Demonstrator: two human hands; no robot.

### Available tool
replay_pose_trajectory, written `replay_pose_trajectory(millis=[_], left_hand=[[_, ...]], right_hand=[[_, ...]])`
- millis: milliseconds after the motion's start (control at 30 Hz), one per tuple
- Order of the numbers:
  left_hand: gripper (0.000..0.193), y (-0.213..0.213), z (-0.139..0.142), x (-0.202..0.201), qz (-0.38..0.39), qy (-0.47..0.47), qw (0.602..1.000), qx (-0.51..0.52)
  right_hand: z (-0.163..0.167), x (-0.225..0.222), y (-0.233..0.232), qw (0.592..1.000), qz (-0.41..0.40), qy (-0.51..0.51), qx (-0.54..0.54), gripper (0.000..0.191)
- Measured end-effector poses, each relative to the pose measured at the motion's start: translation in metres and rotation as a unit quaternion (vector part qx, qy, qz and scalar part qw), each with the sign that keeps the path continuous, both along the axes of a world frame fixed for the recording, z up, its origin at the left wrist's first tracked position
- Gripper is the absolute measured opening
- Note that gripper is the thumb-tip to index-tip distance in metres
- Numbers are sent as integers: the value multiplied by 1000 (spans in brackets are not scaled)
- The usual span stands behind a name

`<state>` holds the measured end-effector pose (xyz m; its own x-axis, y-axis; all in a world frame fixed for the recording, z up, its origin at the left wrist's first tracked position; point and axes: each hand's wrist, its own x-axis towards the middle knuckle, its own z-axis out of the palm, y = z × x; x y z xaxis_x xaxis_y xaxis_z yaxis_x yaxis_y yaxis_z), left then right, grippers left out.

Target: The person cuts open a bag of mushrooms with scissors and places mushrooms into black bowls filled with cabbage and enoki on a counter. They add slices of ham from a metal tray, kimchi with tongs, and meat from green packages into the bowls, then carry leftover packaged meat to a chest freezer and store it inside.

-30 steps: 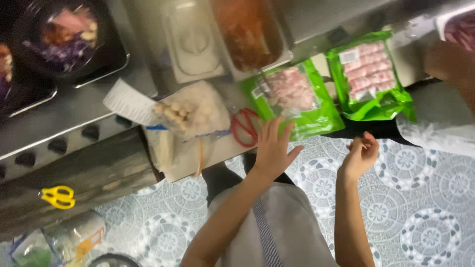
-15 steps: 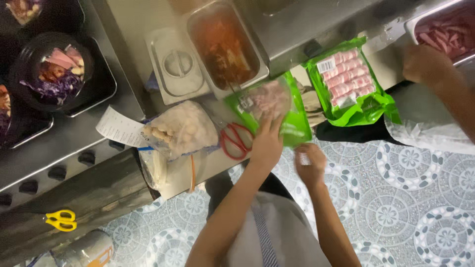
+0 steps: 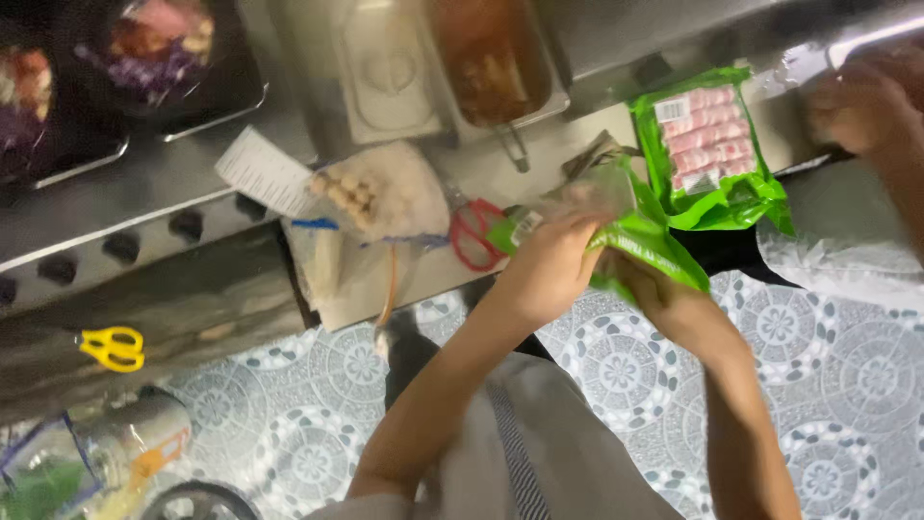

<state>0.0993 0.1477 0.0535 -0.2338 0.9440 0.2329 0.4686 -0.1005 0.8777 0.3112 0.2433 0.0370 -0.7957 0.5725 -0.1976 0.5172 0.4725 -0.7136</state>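
Left hand [image 3: 549, 274]: pinching green meat packet [image 3: 635, 236]
Right hand [image 3: 664, 294]: gripping the packet's lower edge
Handling: probably light, floppy, slick film; hold by edges

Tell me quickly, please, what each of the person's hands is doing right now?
Left hand: closed on the green meat packet, gripping its left end.
Right hand: closed on the same packet from below.
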Motion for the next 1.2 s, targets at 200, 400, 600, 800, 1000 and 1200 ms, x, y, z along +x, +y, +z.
replay_pose_trajectory(millis=[200,400,600,800,1000,1200], left_hand=[[21,-89,18,-39,16,3,1000,-18],[24,-236,15,-115,133,-21,985,-108],[33,-360,-16,-176,258,-106,958,-63],[59,-441,-32,-260,238,-81,967,38],[106,-455,-50,-354,256,64,964,-30],[53,-466,-100,-426,389,-3,915,-108]], right_hand=[[28,-72,-63,932,205,-264,139,21],[14,-183,-164,926,309,60,210,31],[-24,-303,-257,904,412,-26,110,29],[-57,-407,-300,918,390,-49,60,35],[-107,-518,-307,870,425,110,225,45],[-83,-584,-337,945,319,30,63,37]])
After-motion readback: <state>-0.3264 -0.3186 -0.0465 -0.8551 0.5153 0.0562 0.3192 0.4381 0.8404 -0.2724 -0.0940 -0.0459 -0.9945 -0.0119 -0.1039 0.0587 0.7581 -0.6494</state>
